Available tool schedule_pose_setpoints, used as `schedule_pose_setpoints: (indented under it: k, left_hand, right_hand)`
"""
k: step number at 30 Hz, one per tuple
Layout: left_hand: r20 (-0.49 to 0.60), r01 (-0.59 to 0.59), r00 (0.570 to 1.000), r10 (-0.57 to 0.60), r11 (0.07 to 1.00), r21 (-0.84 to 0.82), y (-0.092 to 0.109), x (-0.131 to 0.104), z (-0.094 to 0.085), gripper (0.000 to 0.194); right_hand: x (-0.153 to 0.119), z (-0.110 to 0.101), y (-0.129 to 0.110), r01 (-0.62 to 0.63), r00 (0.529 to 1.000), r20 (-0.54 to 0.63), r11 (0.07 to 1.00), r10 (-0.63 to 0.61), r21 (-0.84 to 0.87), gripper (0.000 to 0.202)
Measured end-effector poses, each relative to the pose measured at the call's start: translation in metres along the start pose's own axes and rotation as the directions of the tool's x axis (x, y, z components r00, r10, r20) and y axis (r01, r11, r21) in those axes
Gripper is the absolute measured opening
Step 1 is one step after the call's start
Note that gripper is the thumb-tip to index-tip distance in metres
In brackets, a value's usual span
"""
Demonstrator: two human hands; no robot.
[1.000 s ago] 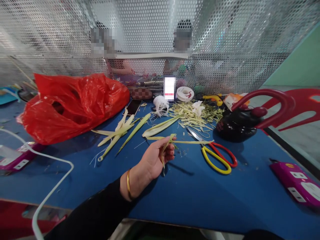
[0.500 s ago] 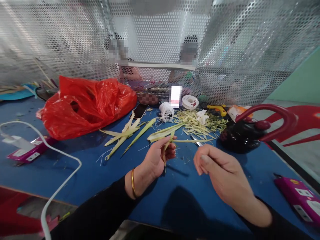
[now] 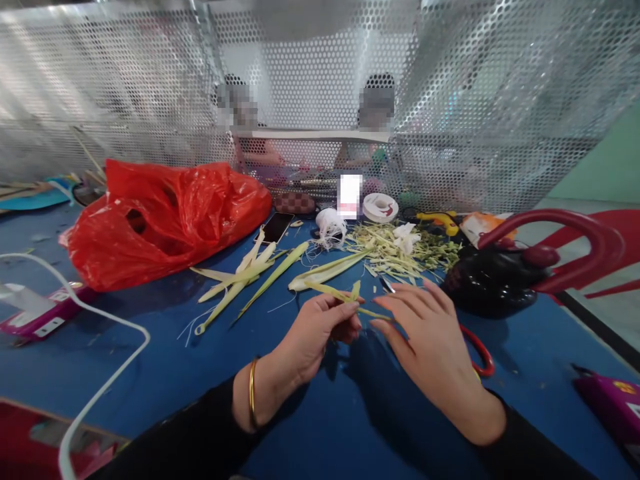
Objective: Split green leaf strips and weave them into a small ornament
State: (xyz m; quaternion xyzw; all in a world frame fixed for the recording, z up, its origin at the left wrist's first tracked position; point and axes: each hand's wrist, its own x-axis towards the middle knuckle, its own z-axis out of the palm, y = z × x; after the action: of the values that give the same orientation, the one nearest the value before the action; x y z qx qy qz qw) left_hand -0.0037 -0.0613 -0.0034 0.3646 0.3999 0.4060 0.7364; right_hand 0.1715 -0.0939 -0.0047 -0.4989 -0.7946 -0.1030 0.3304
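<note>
Between thumb and fingers, my left hand (image 3: 320, 331) pinches a folded pale-green leaf strip (image 3: 356, 291) above the blue table. One end of the strip points up and left, another runs right toward my right hand (image 3: 433, 347). That hand has its fingers extended and apart, palm down, its fingertips near the strip's right end. A broad husk leaf (image 3: 330, 270) lies just beyond my left hand. More long leaves (image 3: 243, 279) cross each other farther left. A heap of shredded green pieces (image 3: 395, 247) lies behind my right hand.
A red plastic bag (image 3: 170, 220) and a phone (image 3: 277, 228) are at left. White thread (image 3: 330, 228) and a white spool (image 3: 380, 207) stand at the back. At right are a black pot (image 3: 487, 283), a red scissor handle (image 3: 484, 353) and a purple power strip (image 3: 607, 407).
My right hand has opened from a curled shape and turned palm down nearer the strip. The strip in my left hand has turned, one end now pointing left. The red handle has come into view.
</note>
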Motion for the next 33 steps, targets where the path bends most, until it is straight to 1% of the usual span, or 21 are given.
schedule_pose_setpoints:
  k: [1, 3, 7, 10, 12, 13, 14, 15, 16, 17, 18, 19, 20, 21, 22, 23, 24, 26, 30, 33]
  left_hand:
    - [0.002, -0.003, 1.000, 0.003, 0.999, 0.034, -0.001, 0.000, 0.000, 0.024]
    - [0.000, -0.016, 1.000, 0.016, 0.996, 0.090, -0.003, 0.000, 0.002, 0.023]
    - [-0.014, -0.083, 0.996, 0.086, 0.987, 0.139, -0.004, 0.001, 0.003, 0.019]
    - [-0.034, -0.083, 0.995, 0.090, 0.985, 0.154, -0.004, 0.002, 0.002, 0.017]
    - [-0.040, -0.072, 0.996, 0.079, 0.985, 0.158, -0.004, 0.003, 0.001, 0.015]
    - [-0.037, -0.065, 0.997, 0.072, 0.986, 0.153, -0.003, 0.003, 0.000, 0.014]
    - [-0.027, -0.057, 0.998, 0.061, 0.988, 0.143, -0.003, 0.003, 0.000, 0.015]
    - [-0.009, -0.044, 0.999, 0.046, 0.990, 0.136, -0.002, 0.003, -0.001, 0.017]
    - [0.014, -0.031, 0.999, 0.030, 0.991, 0.133, -0.002, 0.002, -0.001, 0.019]
    - [0.045, -0.016, 0.999, 0.010, 0.991, 0.133, -0.001, 0.001, 0.000, 0.023]
    - [0.083, 0.000, 0.996, -0.012, 0.991, 0.137, -0.001, 0.000, 0.000, 0.027]
    - [0.122, 0.018, 0.992, -0.036, 0.989, 0.145, -0.001, -0.001, 0.001, 0.031]
    - [0.157, 0.036, 0.986, -0.061, 0.987, 0.155, -0.001, -0.002, 0.002, 0.035]
    - [0.182, 0.053, 0.980, -0.083, 0.985, 0.165, -0.002, -0.003, 0.003, 0.039]
    - [0.198, 0.067, 0.975, -0.102, 0.982, 0.177, -0.002, -0.003, 0.004, 0.040]
    - [0.207, 0.078, 0.971, -0.118, 0.978, 0.194, -0.003, -0.004, 0.004, 0.039]
    - [0.207, 0.085, 0.970, -0.130, 0.973, 0.214, -0.004, -0.004, 0.005, 0.037]
    - [0.190, 0.090, 0.972, -0.140, 0.964, 0.251, -0.006, -0.004, 0.005, 0.030]
    - [0.156, 0.099, 0.977, -0.148, 0.954, 0.284, -0.006, -0.005, 0.006, 0.019]
    - [0.187, 0.124, 0.965, -0.182, 0.951, 0.285, -0.005, -0.005, 0.006, 0.018]
  right_hand:
    - [0.000, 0.002, -0.001, 0.015, 0.999, 0.051, 1.000, -0.016, 0.012, 0.014]
    - [-0.002, 0.004, -0.003, 0.035, 0.993, 0.112, 0.998, -0.040, 0.043, 0.022]
    - [-0.006, 0.003, -0.010, 0.029, 0.992, 0.119, 0.995, -0.041, 0.097, 0.027]
    - [-0.007, 0.002, -0.013, -0.002, 0.992, 0.123, 0.989, -0.017, 0.148, 0.028]
    - [-0.007, 0.002, -0.012, -0.059, 0.990, 0.138, 0.977, 0.030, 0.206, 0.030]
    - [-0.006, 0.002, -0.010, -0.123, 0.983, 0.162, 0.956, 0.082, 0.266, 0.032]
    - [-0.005, 0.002, -0.009, -0.225, 0.965, 0.212, 0.908, 0.157, 0.352, 0.033]
    - [-0.004, 0.002, -0.007, -0.361, 0.925, 0.285, 0.816, 0.252, 0.452, 0.035]
    - [-0.003, 0.002, -0.005, -0.506, 0.860, 0.376, 0.667, 0.344, 0.547, 0.038]
    - [-0.001, 0.002, -0.003, -0.625, 0.780, 0.475, 0.476, 0.407, 0.619, 0.039]
    - [0.000, 0.003, -0.003, -0.700, 0.703, 0.566, 0.275, 0.431, 0.659, 0.040]
    - [0.002, 0.004, -0.003, -0.730, 0.645, 0.633, 0.102, 0.429, 0.675, 0.039]
    - [0.003, 0.005, -0.003, -0.731, 0.613, 0.671, -0.023, 0.417, 0.682, 0.037]
    - [0.004, 0.006, -0.004, -0.718, 0.600, 0.688, -0.104, 0.409, 0.688, 0.034]
    - [0.004, 0.007, -0.005, -0.703, 0.594, 0.689, -0.149, 0.414, 0.696, 0.032]
    - [0.004, 0.009, -0.006, -0.691, 0.588, 0.680, -0.166, 0.438, 0.704, 0.030]
    - [0.004, 0.010, -0.007, -0.682, 0.581, 0.663, -0.163, 0.472, 0.713, 0.030]
    - [0.003, 0.012, -0.008, -0.675, 0.577, 0.622, -0.120, 0.529, 0.728, 0.030]
    - [0.000, 0.014, -0.009, -0.669, 0.616, 0.545, 0.012, 0.568, 0.743, 0.027]
    - [-0.002, 0.015, -0.009, -0.659, 0.620, 0.511, 0.041, 0.595, 0.751, 0.026]
